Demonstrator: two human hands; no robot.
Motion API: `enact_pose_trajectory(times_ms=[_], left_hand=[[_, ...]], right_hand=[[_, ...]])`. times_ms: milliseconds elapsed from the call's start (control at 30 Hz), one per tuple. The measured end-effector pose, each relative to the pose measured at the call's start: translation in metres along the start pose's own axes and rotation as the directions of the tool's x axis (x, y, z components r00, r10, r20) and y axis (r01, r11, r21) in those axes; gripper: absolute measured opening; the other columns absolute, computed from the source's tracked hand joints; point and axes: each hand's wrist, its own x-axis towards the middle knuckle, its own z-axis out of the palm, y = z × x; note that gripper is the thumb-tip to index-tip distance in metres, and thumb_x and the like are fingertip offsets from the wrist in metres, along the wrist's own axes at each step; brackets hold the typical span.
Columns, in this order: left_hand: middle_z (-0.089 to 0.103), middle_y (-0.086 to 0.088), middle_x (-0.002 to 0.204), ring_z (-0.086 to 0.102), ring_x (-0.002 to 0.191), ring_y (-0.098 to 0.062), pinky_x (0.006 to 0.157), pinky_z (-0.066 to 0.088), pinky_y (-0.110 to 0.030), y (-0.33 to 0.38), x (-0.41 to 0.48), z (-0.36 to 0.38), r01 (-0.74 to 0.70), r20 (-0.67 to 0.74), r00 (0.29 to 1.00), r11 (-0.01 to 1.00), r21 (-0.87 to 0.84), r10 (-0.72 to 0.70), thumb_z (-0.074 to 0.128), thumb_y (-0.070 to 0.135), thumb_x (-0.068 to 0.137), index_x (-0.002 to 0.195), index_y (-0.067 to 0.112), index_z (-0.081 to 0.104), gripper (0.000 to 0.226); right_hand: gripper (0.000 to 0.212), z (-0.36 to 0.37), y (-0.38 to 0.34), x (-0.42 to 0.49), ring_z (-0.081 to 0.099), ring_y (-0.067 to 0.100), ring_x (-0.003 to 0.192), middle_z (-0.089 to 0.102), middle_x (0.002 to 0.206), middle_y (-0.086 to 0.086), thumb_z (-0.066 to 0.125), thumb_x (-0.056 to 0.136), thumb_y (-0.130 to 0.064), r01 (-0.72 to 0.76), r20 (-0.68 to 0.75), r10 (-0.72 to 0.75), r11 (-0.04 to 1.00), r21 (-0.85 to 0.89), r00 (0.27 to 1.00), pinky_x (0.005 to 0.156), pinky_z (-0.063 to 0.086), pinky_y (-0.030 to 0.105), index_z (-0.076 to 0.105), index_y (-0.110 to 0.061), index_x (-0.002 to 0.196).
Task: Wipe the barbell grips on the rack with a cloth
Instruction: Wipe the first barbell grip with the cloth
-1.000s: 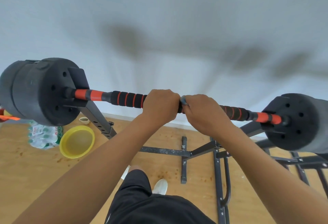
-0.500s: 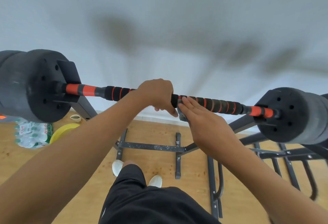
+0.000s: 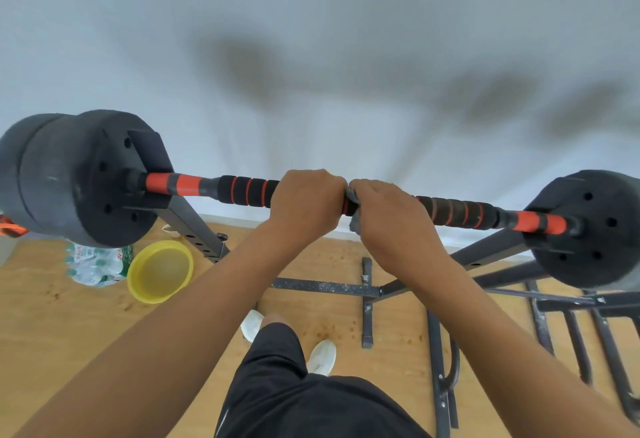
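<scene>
A barbell [image 3: 242,191] with black foam grips ringed in orange lies across a dark steel rack [image 3: 194,226], a black weight plate at each end. My left hand [image 3: 304,202] grips the bar at its middle, fingers curled over the top. Right beside it, my right hand [image 3: 388,215] is wrapped round the bar with a grey-blue cloth [image 3: 354,222] under the palm; only a small edge of the cloth shows between and below the hands. The right foam grip [image 3: 457,210] runs on from my right hand toward the right plate [image 3: 588,229].
The left plate [image 3: 76,181] hangs over the floor at the left. On the wooden floor below stand a yellow bowl [image 3: 160,271] and a pack of water bottles [image 3: 97,262]. Rack base bars [image 3: 322,287] and more steel frames [image 3: 571,319] spread across the floor ahead of my white shoes.
Half a second ago my right hand's fingers lay straighter under the bar; now they are curled over it with the cloth. The left hand keeps its grip. The view has shifted slightly.
</scene>
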Motion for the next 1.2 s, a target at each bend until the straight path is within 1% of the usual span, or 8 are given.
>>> enact_pose_trajectory(times_ms=[100,233,333,400,467,667,900,1200], left_hand=[[0.047,0.005,0.060,0.039,0.049,-0.013,0.050,0.027,-0.027,-0.002,0.008,-0.011,0.020,0.072,0.997,0.999,-0.029,-0.018,0.059,0.018,0.085,0.066,0.023,0.047,0.023],[0.052,0.004,0.061,0.047,0.052,-0.015,0.051,0.033,-0.028,-0.003,0.010,-0.018,0.033,0.129,0.991,0.997,-0.062,-0.025,0.059,0.019,0.084,0.066,0.021,0.051,0.020],[0.053,0.004,0.060,0.048,0.051,-0.014,0.050,0.032,-0.027,-0.004,0.010,-0.019,0.039,0.137,0.990,0.997,-0.064,-0.030,0.062,0.021,0.084,0.065,0.023,0.047,0.024],[0.053,0.006,0.062,0.050,0.052,-0.013,0.053,0.036,-0.028,-0.004,0.009,-0.019,0.061,0.147,0.988,0.994,-0.086,-0.048,0.064,0.021,0.082,0.068,0.024,0.047,0.023],[0.054,0.006,0.064,0.054,0.056,-0.015,0.057,0.040,-0.029,-0.004,0.006,-0.018,0.063,0.149,0.988,0.991,-0.119,-0.045,0.066,0.021,0.082,0.077,0.024,0.053,0.014],[0.054,0.005,0.063,0.053,0.054,-0.015,0.056,0.042,-0.028,-0.005,0.005,-0.017,0.029,0.095,0.995,0.990,-0.137,-0.016,0.065,0.025,0.082,0.069,0.023,0.046,0.022],[0.053,0.004,0.063,0.049,0.053,-0.013,0.055,0.039,-0.028,-0.005,0.011,-0.020,0.047,0.195,0.981,0.991,-0.127,-0.022,0.061,0.019,0.081,0.069,0.023,0.046,0.021],[0.057,0.003,0.048,0.051,0.038,-0.014,0.058,0.049,-0.029,-0.022,0.051,-0.027,0.189,0.723,0.638,0.857,-0.480,0.264,0.085,0.040,0.082,0.067,0.010,0.063,0.040]], right_hand=[[0.034,0.009,-0.001,-0.012,0.061,0.034,0.119,0.068,0.122,0.014,0.062,0.091,-0.005,0.058,-0.114,-0.063,0.997,-0.052,0.991,0.101,0.049,0.041,0.062,-0.002,0.124],[0.058,0.004,-0.001,-0.021,0.033,0.029,0.149,0.038,0.158,0.017,0.034,0.095,0.000,0.058,0.012,-0.057,0.992,-0.112,0.998,0.122,0.012,0.034,0.037,-0.002,0.153],[0.072,-0.013,-0.005,-0.040,0.004,0.010,0.154,0.012,0.167,-0.003,0.042,0.097,0.006,0.097,0.077,-0.093,0.994,-0.042,0.993,0.116,-0.010,0.020,0.017,-0.019,0.160],[0.075,-0.028,-0.004,-0.057,0.025,0.005,0.150,0.025,0.161,-0.018,0.052,0.099,-0.001,0.050,0.156,-0.059,0.997,0.059,0.986,0.118,0.014,0.013,0.021,-0.035,0.159],[0.066,-0.051,-0.001,-0.065,0.055,0.002,0.111,0.053,0.134,-0.019,0.060,0.099,-0.012,-0.064,0.205,0.033,0.987,0.147,0.978,0.091,0.043,0.011,0.034,-0.044,0.149],[0.047,-0.080,0.023,-0.004,0.058,0.015,0.114,0.062,0.131,-0.008,0.047,0.099,-0.002,-0.059,-0.124,0.064,0.997,0.041,0.990,0.090,0.046,0.030,0.055,-0.026,0.139],[0.028,-0.012,0.003,0.013,0.052,0.019,0.079,0.060,0.087,-0.006,0.042,0.094,-0.006,-0.063,0.130,0.059,0.998,0.024,0.990,0.067,0.039,0.036,0.054,-0.029,0.104],[0.064,-0.007,0.006,-0.019,0.046,0.021,0.139,0.055,0.146,0.003,0.057,0.088,0.008,-0.008,0.020,0.008,1.000,0.011,1.000,0.112,0.035,0.031,0.050,-0.017,0.147]])
